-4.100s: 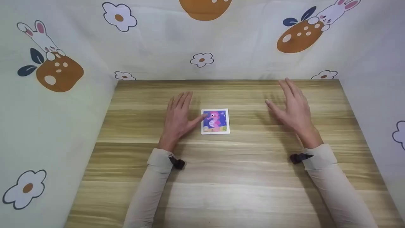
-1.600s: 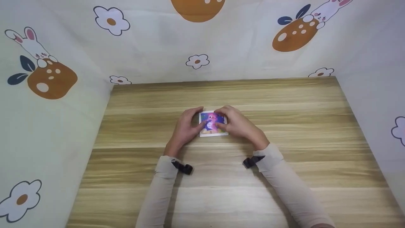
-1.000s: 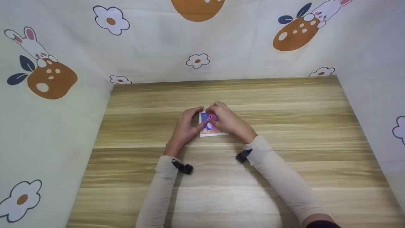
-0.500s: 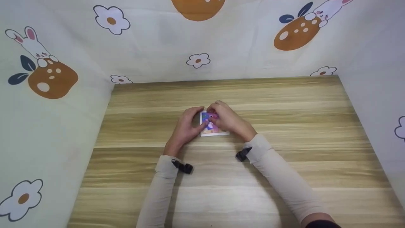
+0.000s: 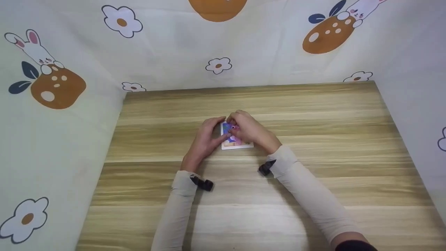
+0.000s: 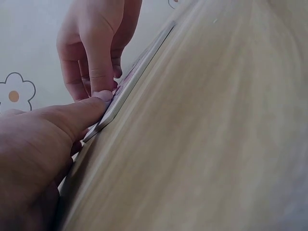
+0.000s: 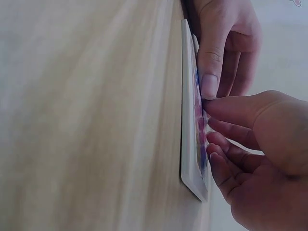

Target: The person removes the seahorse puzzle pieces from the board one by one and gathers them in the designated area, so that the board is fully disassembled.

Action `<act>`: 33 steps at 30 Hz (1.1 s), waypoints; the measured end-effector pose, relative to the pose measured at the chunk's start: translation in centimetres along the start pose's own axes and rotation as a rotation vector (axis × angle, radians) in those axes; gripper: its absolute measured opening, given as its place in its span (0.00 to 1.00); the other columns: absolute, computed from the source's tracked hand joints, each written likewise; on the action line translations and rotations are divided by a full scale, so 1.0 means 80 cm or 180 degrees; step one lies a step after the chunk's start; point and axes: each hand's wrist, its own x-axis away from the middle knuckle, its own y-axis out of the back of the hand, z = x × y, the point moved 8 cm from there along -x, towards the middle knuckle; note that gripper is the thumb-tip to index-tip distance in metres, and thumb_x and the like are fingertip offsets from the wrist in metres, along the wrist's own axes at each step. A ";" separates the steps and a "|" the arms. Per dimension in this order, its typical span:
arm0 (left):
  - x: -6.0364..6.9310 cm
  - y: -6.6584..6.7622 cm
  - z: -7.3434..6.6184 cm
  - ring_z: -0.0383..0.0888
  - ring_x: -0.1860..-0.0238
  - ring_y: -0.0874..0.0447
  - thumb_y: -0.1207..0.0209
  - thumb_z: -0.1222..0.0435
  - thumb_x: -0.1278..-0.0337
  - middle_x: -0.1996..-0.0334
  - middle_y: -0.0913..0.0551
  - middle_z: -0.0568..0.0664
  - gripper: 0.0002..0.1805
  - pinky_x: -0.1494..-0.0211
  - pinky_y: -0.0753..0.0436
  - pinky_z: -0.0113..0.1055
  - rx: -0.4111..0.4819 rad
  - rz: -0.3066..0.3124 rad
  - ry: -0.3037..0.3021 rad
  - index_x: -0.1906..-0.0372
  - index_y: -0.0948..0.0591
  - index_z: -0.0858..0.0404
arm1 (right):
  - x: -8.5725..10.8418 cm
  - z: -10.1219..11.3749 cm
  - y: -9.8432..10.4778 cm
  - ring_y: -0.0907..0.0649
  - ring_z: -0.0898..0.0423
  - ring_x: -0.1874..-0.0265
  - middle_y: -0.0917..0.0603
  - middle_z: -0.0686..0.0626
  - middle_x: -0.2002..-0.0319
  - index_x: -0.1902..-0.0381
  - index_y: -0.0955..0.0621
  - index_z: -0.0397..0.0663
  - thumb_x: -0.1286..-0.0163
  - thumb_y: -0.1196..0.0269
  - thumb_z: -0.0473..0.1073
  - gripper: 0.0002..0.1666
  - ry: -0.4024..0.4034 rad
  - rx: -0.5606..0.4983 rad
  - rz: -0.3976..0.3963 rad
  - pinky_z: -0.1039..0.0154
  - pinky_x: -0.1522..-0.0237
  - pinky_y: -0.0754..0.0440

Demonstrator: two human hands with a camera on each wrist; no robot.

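A small square picture board (image 5: 241, 147) lies flat on the wooden table. It has a white rim and a pink seahorse on blue. My left hand (image 5: 205, 136) holds it at the left, thumb on the picture and fingers at the far left corner. Over its right half is my right hand (image 5: 250, 129), fingers curled and tips on the picture. In the right wrist view the right hand (image 7: 284, 159) has its thumb tip against the thumb of the left hand (image 7: 224, 43). Whether the right fingertips pinch a loose part or only press cannot be told; they cover much of the picture.
The wooden tabletop (image 5: 223, 209) stretches around the board. Behind it and at both sides hang pale cloth walls (image 5: 167, 52) printed with rabbits, oranges and flowers. Each cuff carries a small black wrist camera (image 5: 267, 168).
Four seconds ago both hands were spread, the right one far from the board. Since then both have come onto it, and the right has slid left over the picture. The last second shows little movement.
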 end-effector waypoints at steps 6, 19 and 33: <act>0.001 0.001 0.003 0.53 0.24 0.26 0.29 0.51 0.30 0.28 0.19 0.55 0.36 0.16 0.31 0.48 -0.0043 0.0043 0.0006 0.24 0.24 0.60 | -0.002 -0.003 -0.001 0.16 0.43 0.48 0.15 0.38 0.50 0.44 0.15 0.34 0.27 0.31 0.35 0.17 -0.0052 -0.0057 0.0012 0.49 0.40 0.15; 0.006 0.006 0.006 0.54 0.28 0.29 0.23 0.47 0.39 0.35 0.23 0.56 0.38 0.21 0.27 0.51 -0.0154 0.0144 0.0196 0.29 0.19 0.61 | -0.002 -0.003 -0.002 0.17 0.44 0.51 0.16 0.38 0.51 0.46 0.16 0.34 0.26 0.31 0.36 0.15 -0.0035 -0.0067 0.0008 0.49 0.43 0.15; 0.005 0.016 0.011 0.53 0.24 0.25 0.28 0.53 0.32 0.31 0.17 0.52 0.31 0.16 0.32 0.49 -0.0155 0.0104 0.0091 0.29 0.19 0.59 | -0.004 -0.007 -0.003 0.16 0.43 0.49 0.16 0.37 0.50 0.45 0.15 0.33 0.25 0.33 0.35 0.15 0.0006 -0.0179 0.0010 0.49 0.42 0.14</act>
